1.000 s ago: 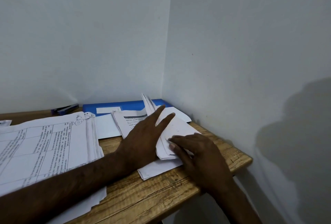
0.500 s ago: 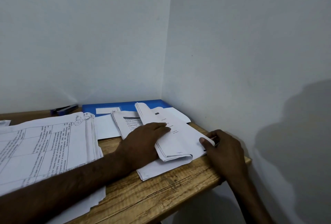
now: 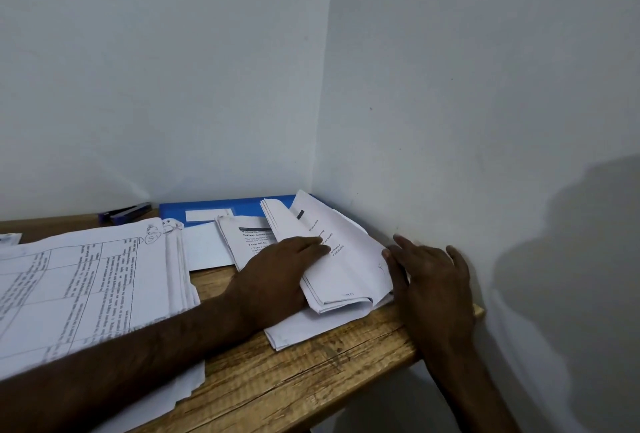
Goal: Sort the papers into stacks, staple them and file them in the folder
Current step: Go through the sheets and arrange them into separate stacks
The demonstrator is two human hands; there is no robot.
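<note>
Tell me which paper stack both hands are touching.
The folded stack by the right wall: left hand presses its left side, right hand touches its right edge. The large stack lies farther left.

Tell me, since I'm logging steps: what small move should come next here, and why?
Probably square the paper bundle: the left hand presses it down, the right hand touches its right edge, and its sheets lie fanned.

Tight corner here: the side wall (image 3: 485,128) runs hard along the right edge of the table (image 3: 294,387), and the right hand (image 3: 433,280) fills the slot between wall and folded sheaf (image 3: 349,259). The big stack (image 3: 86,280) blocks the left. Bare wood at the near edge (front and centre) is the open lane in.
</note>
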